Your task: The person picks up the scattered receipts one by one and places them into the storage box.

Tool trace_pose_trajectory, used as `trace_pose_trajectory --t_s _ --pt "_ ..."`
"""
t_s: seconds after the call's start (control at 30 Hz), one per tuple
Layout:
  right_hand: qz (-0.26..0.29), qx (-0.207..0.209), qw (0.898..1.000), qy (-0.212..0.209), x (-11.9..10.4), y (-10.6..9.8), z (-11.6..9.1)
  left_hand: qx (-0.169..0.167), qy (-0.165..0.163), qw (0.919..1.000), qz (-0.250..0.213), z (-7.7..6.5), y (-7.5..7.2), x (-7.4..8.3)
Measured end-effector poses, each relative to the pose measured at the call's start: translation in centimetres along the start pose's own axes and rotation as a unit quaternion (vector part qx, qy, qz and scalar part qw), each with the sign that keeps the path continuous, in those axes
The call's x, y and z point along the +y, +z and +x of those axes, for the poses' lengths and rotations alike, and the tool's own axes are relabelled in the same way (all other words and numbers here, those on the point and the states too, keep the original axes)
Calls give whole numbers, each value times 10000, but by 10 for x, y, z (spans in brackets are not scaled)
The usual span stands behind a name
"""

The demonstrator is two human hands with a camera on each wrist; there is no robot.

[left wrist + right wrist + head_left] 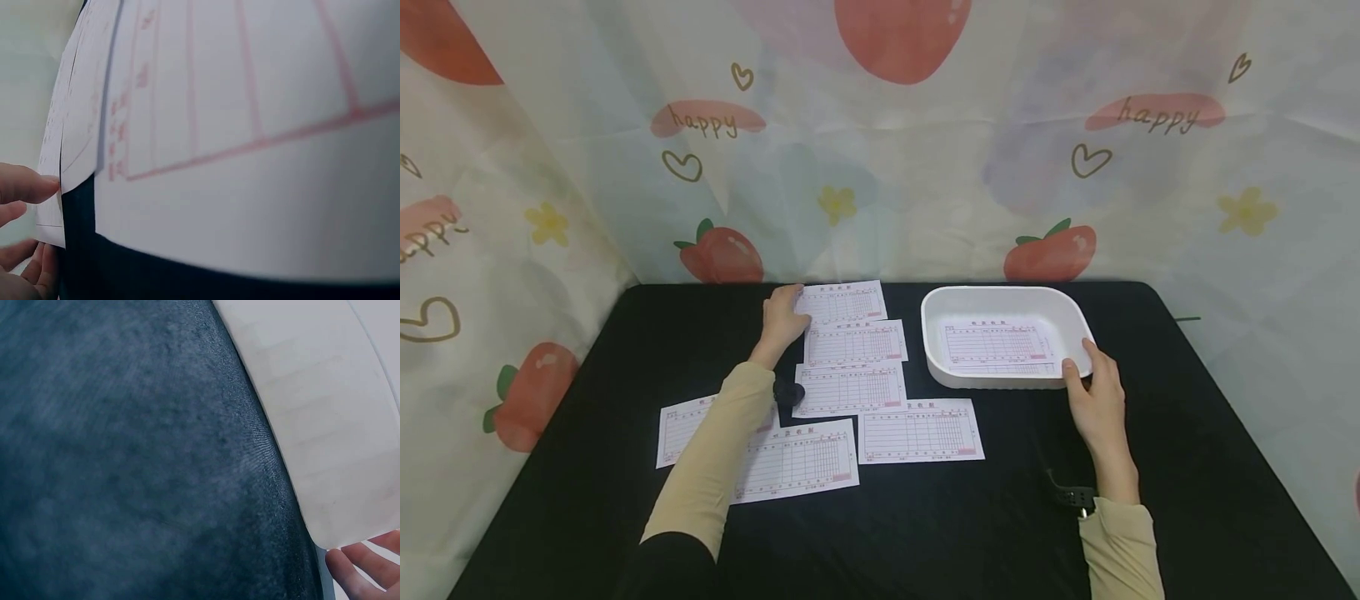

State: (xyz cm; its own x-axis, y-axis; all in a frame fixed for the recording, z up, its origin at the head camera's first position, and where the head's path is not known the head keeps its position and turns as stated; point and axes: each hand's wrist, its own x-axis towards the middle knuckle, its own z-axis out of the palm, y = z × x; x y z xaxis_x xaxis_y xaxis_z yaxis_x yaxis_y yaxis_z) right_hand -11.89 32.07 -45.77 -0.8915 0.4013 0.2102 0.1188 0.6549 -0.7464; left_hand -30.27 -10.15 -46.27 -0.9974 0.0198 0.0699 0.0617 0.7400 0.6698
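Observation:
My left hand (783, 320) is at the left edge of the farthest receipt slip (842, 302), a white sheet with a printed grid. Its thumb lies over the slip and the other fingers are at the edge, pinching it, as the left wrist view also shows. The right hand (1099, 392) holds the near right corner of a white plastic tray (1003, 382), thumb at the front rim and fingers on the right side. Inside the tray lie printed slips (996, 343). In the right wrist view, fingers (350, 575) touch the tray's outer wall (325, 437).
More receipt slips lie below the farthest one: a second (853, 342), a third (850, 390), one at right (921, 432), one in front (797, 458). Another slip (681, 429) is partly under the left sleeve. A black cloth (940, 533) covers the table; a printed curtain (925, 192) stands behind.

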Motion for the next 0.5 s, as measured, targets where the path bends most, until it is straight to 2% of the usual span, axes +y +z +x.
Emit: trace_pose_trajectory --t_s 0.3,0.5 --pt "-19 73 9999 -77 -1 1 0 373 -211 9982 -430 0 1 -1" --pt "-28 -7 10000 -20 -1 -1 2 554 -180 9959 -690 2 -3 -1"
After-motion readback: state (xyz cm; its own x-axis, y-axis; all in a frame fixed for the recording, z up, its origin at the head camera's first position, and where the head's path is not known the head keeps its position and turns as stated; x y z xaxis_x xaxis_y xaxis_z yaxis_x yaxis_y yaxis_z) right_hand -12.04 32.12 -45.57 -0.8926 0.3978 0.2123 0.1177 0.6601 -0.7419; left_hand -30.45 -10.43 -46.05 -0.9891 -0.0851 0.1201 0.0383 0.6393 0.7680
